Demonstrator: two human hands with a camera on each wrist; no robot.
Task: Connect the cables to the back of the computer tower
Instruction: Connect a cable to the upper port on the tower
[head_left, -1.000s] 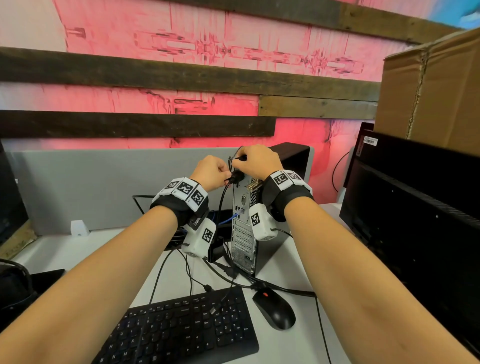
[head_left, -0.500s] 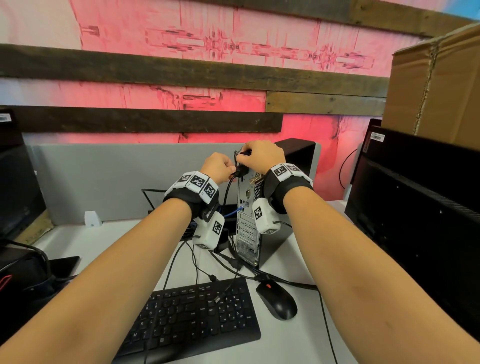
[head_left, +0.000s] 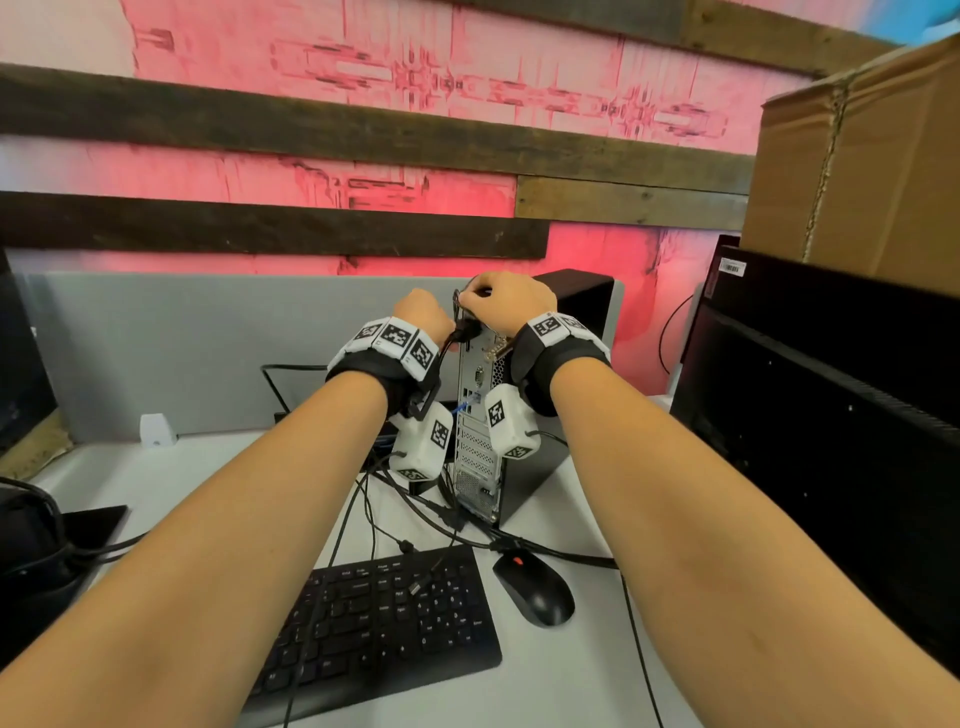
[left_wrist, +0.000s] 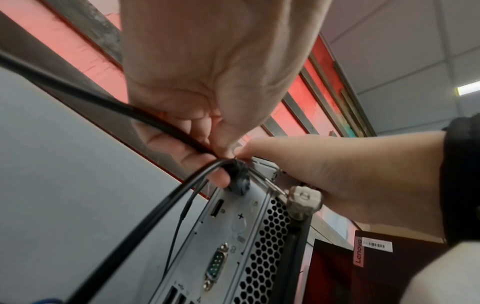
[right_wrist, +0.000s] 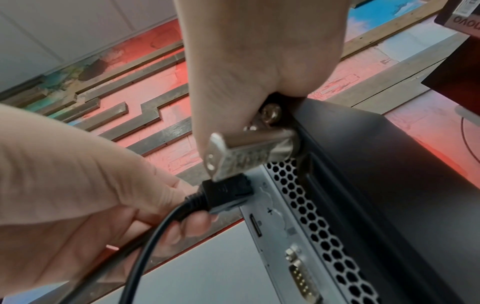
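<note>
Both bare forearms reach forward and slightly inward, wrists banded in black straps, the left hand (head_left: 423, 319) curled with fingers (right_wrist: 193, 224) pinching, the right hand (head_left: 511, 306) beside it, knuckles up, fingers bent downward, touching it.
</note>
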